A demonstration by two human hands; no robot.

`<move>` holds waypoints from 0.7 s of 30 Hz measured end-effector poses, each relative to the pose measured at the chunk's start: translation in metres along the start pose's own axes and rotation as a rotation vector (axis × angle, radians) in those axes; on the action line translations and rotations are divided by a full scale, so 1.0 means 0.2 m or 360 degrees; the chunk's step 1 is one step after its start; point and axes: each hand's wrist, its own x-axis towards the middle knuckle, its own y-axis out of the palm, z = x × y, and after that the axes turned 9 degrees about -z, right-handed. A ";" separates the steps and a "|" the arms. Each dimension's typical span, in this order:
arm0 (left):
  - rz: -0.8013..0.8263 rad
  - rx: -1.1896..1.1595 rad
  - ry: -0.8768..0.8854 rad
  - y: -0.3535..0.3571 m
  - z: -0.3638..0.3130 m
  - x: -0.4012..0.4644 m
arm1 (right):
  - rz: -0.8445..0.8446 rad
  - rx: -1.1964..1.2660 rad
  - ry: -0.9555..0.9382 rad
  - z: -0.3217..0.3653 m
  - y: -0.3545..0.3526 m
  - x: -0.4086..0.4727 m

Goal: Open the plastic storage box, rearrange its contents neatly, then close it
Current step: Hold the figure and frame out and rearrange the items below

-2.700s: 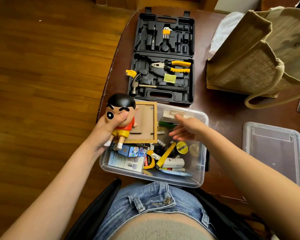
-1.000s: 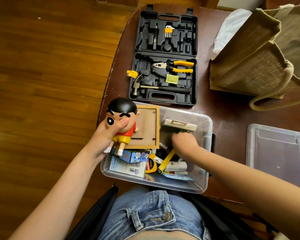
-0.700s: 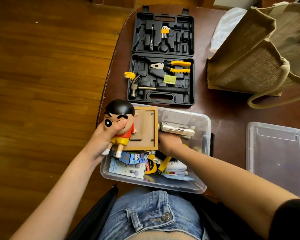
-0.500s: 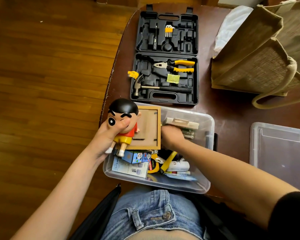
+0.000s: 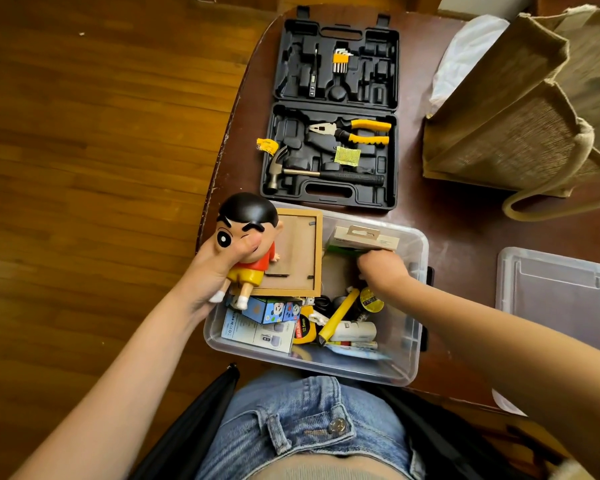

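Two hands were in the head view, both at the clear plastic storage box (image 5: 414, 327), which sat open on the near edge of the dark table (image 5: 458, 216), just in front of the person's lap. The left hand (image 5: 219, 268) gripped a cartoon figurine (image 5: 248, 233) round its face and torso, holding it over the box's left rim. A wooden picture frame (image 5: 297, 254) lay back-side up in the far left part of the box, partly under the figurine. The right hand (image 5: 381, 268) reached into the far right part of the box, fingers curled on a flat carded package (image 5: 364, 239) with a hang tab; the exact grip was hidden beneath the hand. Loose in the near half of the box: a blue printed carton (image 5: 271, 311), a white leaflet box (image 5: 257, 332), a yellow tape measure (image 5: 303, 329), a yellow-handled tool (image 5: 338, 313).

The box lid (image 5: 555, 296) lay flat on the table to the right, well apart from the box. Beyond the box, an open black tool case (image 5: 333, 112) held pliers (image 5: 354, 131) and a hammer (image 5: 312, 171). A jute bag (image 5: 520, 109) stood at the far right.
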 end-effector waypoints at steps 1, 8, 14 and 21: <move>0.0003 -0.0003 0.0004 0.00 0.00 0.00 | -0.0009 0.0013 0.0011 0.00 0.00 0.00; 0.0005 -0.0035 0.0035 -0.01 0.00 0.00 | -0.0043 0.0147 -0.0008 -0.02 -0.05 -0.04; 0.0080 -0.0147 0.0048 -0.04 0.01 -0.01 | -0.0235 0.0481 -0.0058 -0.01 -0.10 -0.07; 0.0067 -0.0199 -0.0007 -0.08 0.01 0.00 | -0.0383 0.0511 -0.0051 0.24 -0.11 0.06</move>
